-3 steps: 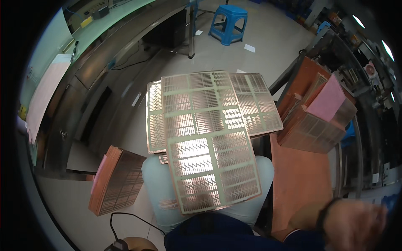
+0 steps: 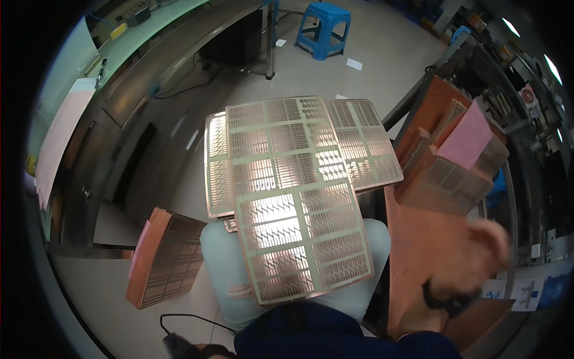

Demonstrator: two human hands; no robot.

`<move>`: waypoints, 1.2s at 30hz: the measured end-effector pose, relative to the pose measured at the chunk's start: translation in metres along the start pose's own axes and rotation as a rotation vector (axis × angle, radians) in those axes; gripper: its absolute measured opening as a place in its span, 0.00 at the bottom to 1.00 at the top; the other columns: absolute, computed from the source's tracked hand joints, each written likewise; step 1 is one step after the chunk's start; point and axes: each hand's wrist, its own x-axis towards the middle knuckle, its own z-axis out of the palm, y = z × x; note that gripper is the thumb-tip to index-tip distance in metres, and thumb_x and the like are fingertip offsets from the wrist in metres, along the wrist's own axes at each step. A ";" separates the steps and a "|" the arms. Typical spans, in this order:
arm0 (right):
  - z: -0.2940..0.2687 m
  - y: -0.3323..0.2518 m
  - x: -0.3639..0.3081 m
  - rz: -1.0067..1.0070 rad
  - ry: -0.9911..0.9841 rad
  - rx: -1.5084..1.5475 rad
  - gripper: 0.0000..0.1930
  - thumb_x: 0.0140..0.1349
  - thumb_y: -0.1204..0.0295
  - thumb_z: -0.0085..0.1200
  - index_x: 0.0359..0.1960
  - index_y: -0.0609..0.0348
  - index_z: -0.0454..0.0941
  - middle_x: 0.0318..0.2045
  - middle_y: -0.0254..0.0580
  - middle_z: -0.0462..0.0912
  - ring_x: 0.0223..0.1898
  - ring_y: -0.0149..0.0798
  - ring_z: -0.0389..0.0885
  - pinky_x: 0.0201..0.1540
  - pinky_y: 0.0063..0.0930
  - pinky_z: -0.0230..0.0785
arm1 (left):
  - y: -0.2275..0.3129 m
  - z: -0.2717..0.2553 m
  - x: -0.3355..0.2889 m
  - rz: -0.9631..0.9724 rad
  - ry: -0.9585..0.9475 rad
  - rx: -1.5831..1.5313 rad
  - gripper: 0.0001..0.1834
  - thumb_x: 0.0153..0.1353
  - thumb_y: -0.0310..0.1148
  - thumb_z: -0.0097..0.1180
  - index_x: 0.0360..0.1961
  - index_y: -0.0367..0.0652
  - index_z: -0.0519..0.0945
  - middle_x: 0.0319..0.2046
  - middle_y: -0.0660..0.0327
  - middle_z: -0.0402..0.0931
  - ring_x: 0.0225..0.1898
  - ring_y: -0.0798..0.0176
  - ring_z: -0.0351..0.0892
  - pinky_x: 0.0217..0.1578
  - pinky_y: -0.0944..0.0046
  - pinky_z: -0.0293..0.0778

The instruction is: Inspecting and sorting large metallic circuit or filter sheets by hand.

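A large copper-coloured circuit panel (image 2: 302, 197) with pale green bands lies across my lap, its near edge by my waist. Beneath it, two similar panels stick out: one on the left (image 2: 219, 173) and another on the right (image 2: 368, 143). My right hand (image 2: 472, 257), with a black band at the wrist, is above the reddish-brown board surface (image 2: 415, 257) to my right. Motion smears its fingers, so I cannot tell whether it holds anything. At the lower edge only a sliver of my left hand or wrist (image 2: 216, 352) shows, beside a black corded object (image 2: 179, 345); its fingers are hidden.
A stack of copper panels (image 2: 167, 257) leans at the lower left. More panels with a pink sheet (image 2: 469, 134) stand on the rack at the right. A blue stool (image 2: 324, 33) stands on the floor ahead. A metal-framed bench (image 2: 143, 78) runs along the left.
My right hand has moved up and left from the lower right corner, over the brown board surface. The black corded object at the lower left has shifted slightly up and right.
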 end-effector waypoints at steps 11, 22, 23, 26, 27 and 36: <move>0.044 0.074 -0.146 1.531 -0.579 0.948 0.20 0.70 0.66 0.37 0.57 0.68 0.63 0.45 0.43 0.76 0.43 0.32 0.76 0.48 0.23 0.70 | 0.027 -0.058 -0.148 -1.916 -0.493 0.227 0.14 0.64 0.26 0.42 0.50 0.35 0.68 0.44 0.57 0.71 0.41 0.66 0.73 0.48 0.66 0.66; 0.051 0.064 -0.146 1.521 -0.913 1.194 0.22 0.67 0.64 0.43 0.57 0.67 0.63 0.49 0.41 0.74 0.47 0.31 0.75 0.51 0.26 0.68 | 0.025 -0.080 -0.135 -2.517 -0.118 -0.446 0.19 0.68 0.37 0.43 0.55 0.37 0.66 0.41 0.61 0.74 0.38 0.72 0.73 0.40 0.71 0.70; 0.049 0.068 -0.153 1.503 -0.940 1.242 0.23 0.67 0.63 0.43 0.58 0.66 0.62 0.50 0.40 0.73 0.48 0.31 0.74 0.51 0.26 0.68 | 0.026 -0.090 -0.141 -2.487 -0.107 -0.540 0.24 0.68 0.41 0.42 0.58 0.37 0.62 0.47 0.56 0.72 0.44 0.67 0.73 0.45 0.67 0.71; 0.045 0.062 -0.156 1.446 -0.892 1.209 0.23 0.67 0.62 0.44 0.58 0.66 0.61 0.50 0.39 0.73 0.48 0.31 0.73 0.51 0.26 0.67 | 0.033 -0.087 -0.136 -2.421 0.223 -0.608 0.31 0.66 0.51 0.39 0.62 0.39 0.59 0.56 0.51 0.65 0.53 0.59 0.69 0.50 0.60 0.71; 0.046 0.060 -0.160 1.434 -0.826 1.229 0.23 0.67 0.62 0.45 0.58 0.65 0.62 0.51 0.40 0.73 0.49 0.33 0.73 0.53 0.27 0.66 | 0.033 -0.092 -0.136 -2.394 0.218 -0.688 0.36 0.64 0.58 0.34 0.65 0.43 0.54 0.63 0.48 0.55 0.62 0.53 0.61 0.58 0.52 0.64; 0.089 -0.020 -0.144 1.486 -0.664 1.495 0.18 0.65 0.72 0.47 0.56 0.56 0.64 0.52 0.35 0.72 0.55 0.35 0.68 0.56 0.36 0.64 | 0.024 -0.034 -0.134 -2.254 0.410 -0.852 0.25 0.65 0.34 0.47 0.60 0.40 0.58 0.55 0.55 0.67 0.54 0.56 0.69 0.55 0.50 0.65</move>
